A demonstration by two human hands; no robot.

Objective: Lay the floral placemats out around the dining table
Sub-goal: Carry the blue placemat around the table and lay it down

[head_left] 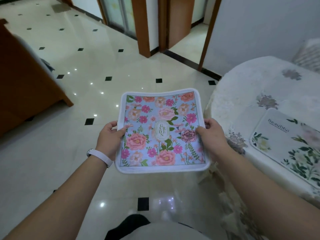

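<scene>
A blue placemat [161,118] with pink flowers and a white border hangs flat in the air over the floor, left of the dining table. My left hand [110,135] grips its left edge with the thumb on top. Gripping the opposite edge the same way is my right hand [211,134]. A white placemat [284,144] with green leaves and the word "Beautiful" lies on the dining table [242,90], which is round and covered by a white lace cloth with embroidered flowers.
A brown wooden cabinet [26,80] stands at the left. The glossy cream floor [86,63] with small black tiles stretches ahead to wooden door frames [143,26]. A striped cushion [308,54] shows at the far right behind the table.
</scene>
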